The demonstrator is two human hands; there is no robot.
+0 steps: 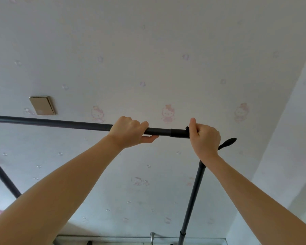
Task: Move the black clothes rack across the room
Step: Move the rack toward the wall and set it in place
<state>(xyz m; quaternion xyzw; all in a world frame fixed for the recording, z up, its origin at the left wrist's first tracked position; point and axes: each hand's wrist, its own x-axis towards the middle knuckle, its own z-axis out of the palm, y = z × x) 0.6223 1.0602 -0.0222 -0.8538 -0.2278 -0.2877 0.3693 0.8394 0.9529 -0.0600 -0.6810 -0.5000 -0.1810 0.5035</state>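
The black clothes rack (60,122) fills the middle of the view, its top bar running from the left edge to the right of centre. My left hand (129,132) is wrapped around the bar near its thicker end sleeve. My right hand (205,137) grips the bar's right end at the corner joint, thumb up. Below that corner the rack's right upright pole (193,197) runs down to the bottom edge. A black hook tip (227,142) sticks out behind my right wrist. Another leg of the rack (2,177) slants at the far left.
A wall with pale cartoon-cat wallpaper (166,68) stands close behind the rack. A beige switch plate (41,105) is on it at the left. A wall corner (279,121) rises at the right. A metal tap (152,238) shows at the bottom edge.
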